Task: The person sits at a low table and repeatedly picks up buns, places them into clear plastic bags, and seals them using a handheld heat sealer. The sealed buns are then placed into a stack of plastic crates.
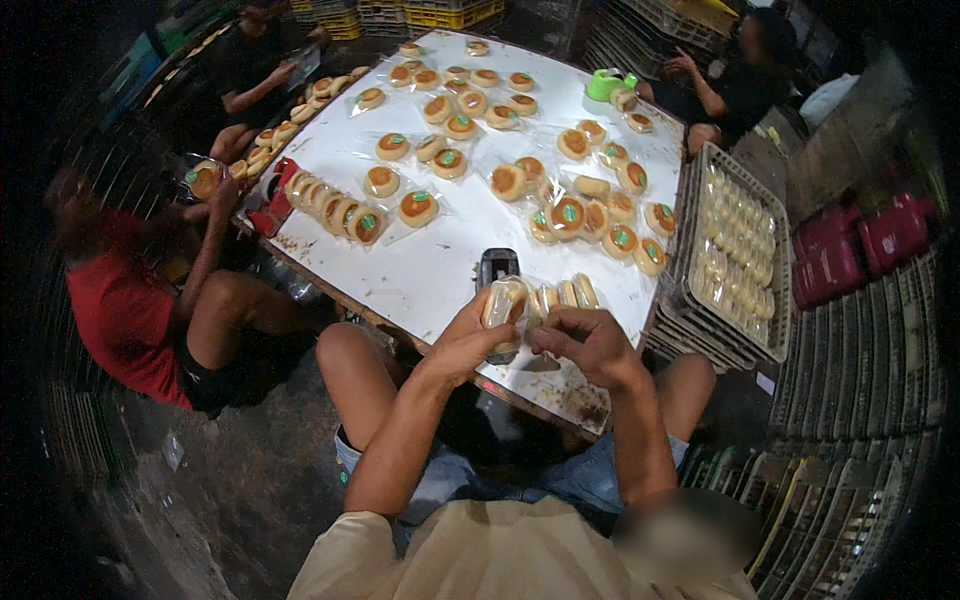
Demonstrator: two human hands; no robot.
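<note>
My left hand (469, 337) grips a bun in a clear plastic bag (506, 304), held on edge over the near side of the white table (390, 281). Right beside it is my right hand (589, 341), its thumb and fingertips drawn together at the bag's side. Whether they pinch the plastic is too small to tell. Behind the held bun, a black tape dispenser (499, 262) stands partly covered by my left hand and the bun. A short row of wrapped buns (568, 292) stands on edge just beyond my right hand.
Many bagged buns (592, 217) with green labels lie across the table. A red tape dispenser (274, 199) sits at the left edge, beside a row of buns (330, 206). Stacked crates, the top crate (780, 300) holding wrapped buns, adjoin the right side. Co-workers sit around, one in a red shirt (127, 300).
</note>
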